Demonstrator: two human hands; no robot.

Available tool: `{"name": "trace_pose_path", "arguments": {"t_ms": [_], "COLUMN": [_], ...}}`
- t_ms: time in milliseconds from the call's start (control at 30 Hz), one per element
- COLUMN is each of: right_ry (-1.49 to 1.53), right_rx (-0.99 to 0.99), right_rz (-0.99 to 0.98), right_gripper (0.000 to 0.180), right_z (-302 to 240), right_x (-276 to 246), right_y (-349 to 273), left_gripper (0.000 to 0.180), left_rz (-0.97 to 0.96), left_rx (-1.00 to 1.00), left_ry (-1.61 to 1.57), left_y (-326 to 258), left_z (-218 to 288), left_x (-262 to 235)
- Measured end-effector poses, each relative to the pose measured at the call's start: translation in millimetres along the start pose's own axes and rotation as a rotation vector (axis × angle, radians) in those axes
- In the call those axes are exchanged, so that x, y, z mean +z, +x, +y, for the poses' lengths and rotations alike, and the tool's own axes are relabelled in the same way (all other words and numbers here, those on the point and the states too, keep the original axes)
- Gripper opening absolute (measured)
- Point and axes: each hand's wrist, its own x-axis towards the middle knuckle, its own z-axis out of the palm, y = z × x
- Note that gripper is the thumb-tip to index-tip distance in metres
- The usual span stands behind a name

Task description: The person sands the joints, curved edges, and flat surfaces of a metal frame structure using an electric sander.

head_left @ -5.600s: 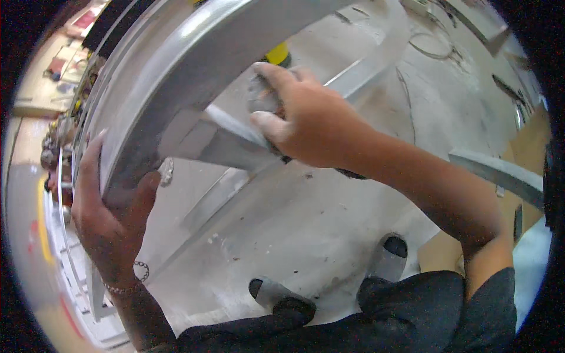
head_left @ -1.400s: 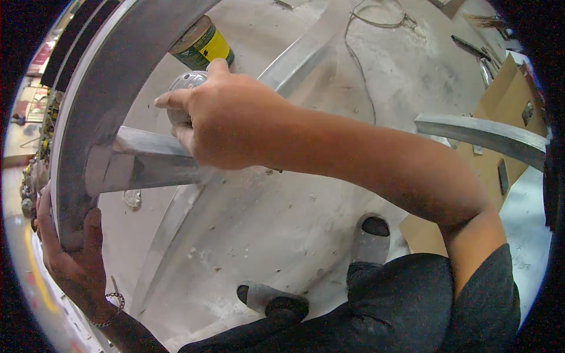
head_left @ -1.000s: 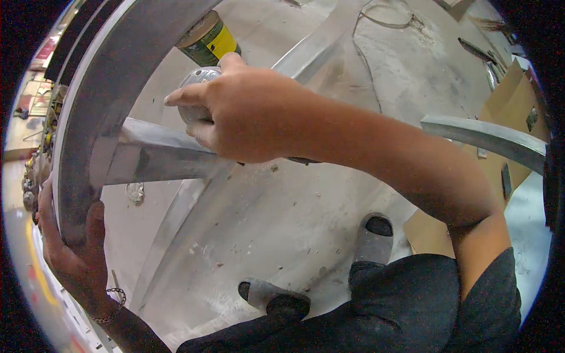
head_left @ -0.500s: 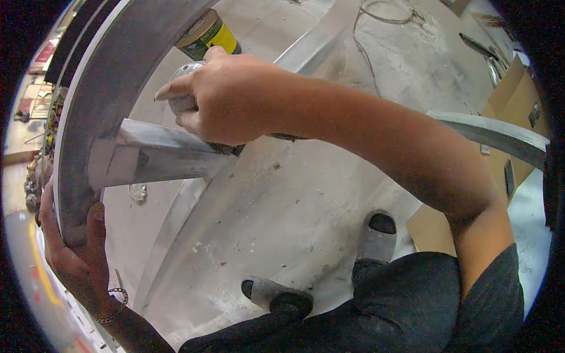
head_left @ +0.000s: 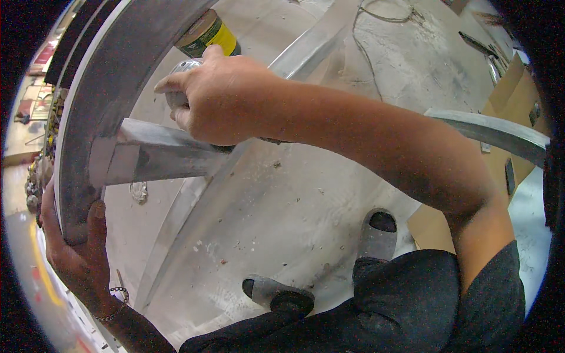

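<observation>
My left hand [head_left: 76,253] is wrapped round the lower end of a curved grey beam [head_left: 88,117], fingers on its outer side and thumb on its inner face. A grey rounded hand tool [head_left: 178,97], perhaps a sander, is gripped in my right hand [head_left: 226,103]. My palm and wrist hide most of it, so its exact kind does not show. Dark parts of it show beneath the wrist. The tool is over the far side of a grey crossbar [head_left: 168,159], which joins the curved beam at its left end.
A tin with a yellow and black label [head_left: 209,35] stands on the dusty floor [head_left: 282,223] beyond my right hand. Another long curved bar [head_left: 176,217] runs below the crossbar. Cardboard [head_left: 435,229] lies at the right near a curved grey piece [head_left: 494,129]. A cable [head_left: 365,53] lies at the far side.
My right hand and the tool have shifted slightly to the left. The left hand keeps its hold on the curved beam.
</observation>
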Motion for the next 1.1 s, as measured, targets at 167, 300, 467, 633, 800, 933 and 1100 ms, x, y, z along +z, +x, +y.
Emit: {"name": "trace_pose_path", "arguments": {"t_ms": [167,300,467,633,800,933,1100], "right_ry": [0.030,0.007,0.027,-0.163,-0.272,-0.136,-0.279], "right_rx": [-0.051,-0.059,0.044,0.041,0.067,-0.120,-0.328], "right_rz": [0.028,0.015,0.068,0.186,0.082,-0.017,-0.001], "right_gripper": [0.049,0.047,0.053,0.060,0.070,0.079,0.083], "right_z": [3.1,3.9,-2.4,4.7,18.3,36.1,49.4], "right_x": [1.6,1.1,-3.2,-13.2,-26.4,-41.6,-56.6], "right_y": [-3.1,-9.2,-24.1,-23.7,-14.4,-15.5,-21.2], "left_gripper": [0.067,0.066,0.066,0.067,0.067,0.067,0.068], "left_rz": [0.008,0.009,0.024,0.044,0.041,0.036,0.056], "left_rx": [0.025,0.004,0.016,0.018,0.057,0.008,-0.002], "left_ry": [0.050,-0.010,0.044,0.058,0.110,0.086,0.070], "left_y": [1.7,2.2,0.8,1.1,3.6,2.7,0.1], "left_z": [5.8,7.8,6.9,7.0,9.8,11.6,10.5], "left_x": [-1.4,-0.8,-0.7,-1.0,-3.1,-2.2,-0.6]}}
